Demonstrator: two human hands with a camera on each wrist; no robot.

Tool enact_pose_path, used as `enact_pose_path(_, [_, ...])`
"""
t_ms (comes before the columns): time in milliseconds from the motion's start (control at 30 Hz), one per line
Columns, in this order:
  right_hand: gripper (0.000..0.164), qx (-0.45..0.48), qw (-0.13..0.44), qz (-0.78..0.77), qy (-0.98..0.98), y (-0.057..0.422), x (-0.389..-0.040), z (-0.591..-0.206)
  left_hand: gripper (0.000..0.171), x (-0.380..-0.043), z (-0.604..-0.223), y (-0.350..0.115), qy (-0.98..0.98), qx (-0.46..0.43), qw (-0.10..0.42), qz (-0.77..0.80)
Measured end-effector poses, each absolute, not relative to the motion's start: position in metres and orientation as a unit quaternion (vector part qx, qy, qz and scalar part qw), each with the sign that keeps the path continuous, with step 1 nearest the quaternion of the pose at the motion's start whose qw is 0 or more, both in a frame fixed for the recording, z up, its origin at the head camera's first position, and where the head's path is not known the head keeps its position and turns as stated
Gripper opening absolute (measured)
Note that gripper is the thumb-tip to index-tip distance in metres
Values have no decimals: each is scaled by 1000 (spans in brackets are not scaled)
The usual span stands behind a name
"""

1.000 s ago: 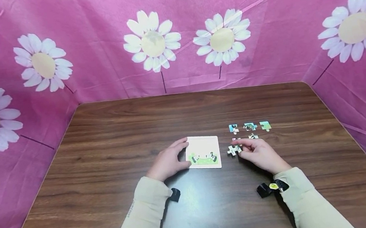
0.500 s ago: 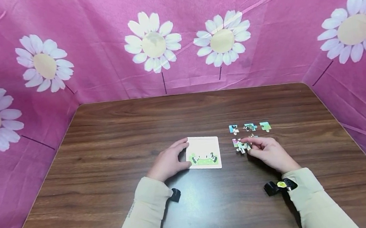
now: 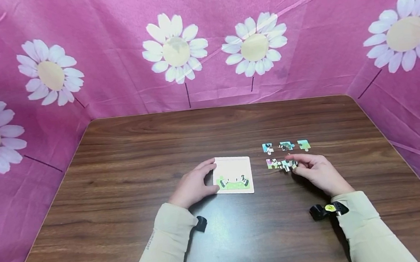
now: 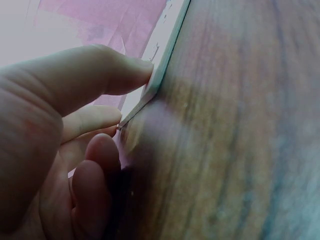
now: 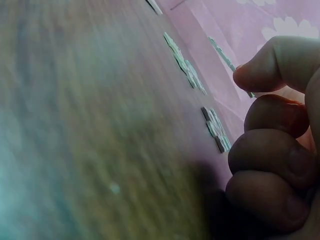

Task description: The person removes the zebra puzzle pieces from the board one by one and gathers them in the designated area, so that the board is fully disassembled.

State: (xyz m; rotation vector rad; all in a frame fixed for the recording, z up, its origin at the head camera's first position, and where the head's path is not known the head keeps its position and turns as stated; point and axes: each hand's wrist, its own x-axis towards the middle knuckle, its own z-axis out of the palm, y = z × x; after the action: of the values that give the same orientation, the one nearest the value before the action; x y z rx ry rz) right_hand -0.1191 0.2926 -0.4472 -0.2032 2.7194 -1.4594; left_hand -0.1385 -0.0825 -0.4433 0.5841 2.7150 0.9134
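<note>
A small square puzzle board (image 3: pixel 232 167) lies flat in mid-table, a green strip with striped animal legs along its near side. My left hand (image 3: pixel 193 185) grips its left edge; the left wrist view shows the thumb (image 4: pixel 127 75) on the border. My right hand (image 3: pixel 317 172) pinches a black-and-white jigsaw piece (image 3: pixel 286 166) between thumb and forefinger, close over the near row of loose pieces. In the right wrist view a thin piece (image 5: pixel 221 51) runs behind the fingertip, above others lying on the table; the remaining fingers (image 5: pixel 265 155) are curled in.
Blue and green jigsaw pieces (image 3: pixel 286 145) form a far row on the wooden table (image 3: pixel 137 143). Nearer lies a piece with pink (image 3: pixel 272 163), and another is partly covered by the right hand. Pink flowered cloth (image 3: pixel 213 91) hangs round the table's back and sides.
My right hand has moved right and slightly away with the black-and-white jigsaw piece, uncovering the pink piece. The left hand and the board have stayed in place.
</note>
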Motion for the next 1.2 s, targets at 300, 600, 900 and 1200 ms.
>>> enact_pose_path(300, [35, -52, 24, -471, 880, 307, -124, -450, 70, -138, -443, -82, 923, 197, 112, 310])
enact_pose_path(600, [34, -42, 20, -467, 883, 319, -130, -450, 69, -138, -442, -84, 924, 191, 110, 314])
enact_pose_path(900, [38, -32, 23, -451, 892, 332, -131, -449, 69, -139, -442, -84, 923, 195, 108, 313])
enact_pose_path(1200, [39, -16, 39, -421, 906, 340, -131, -446, 70, -139, -443, -83, 922, 197, 109, 314])
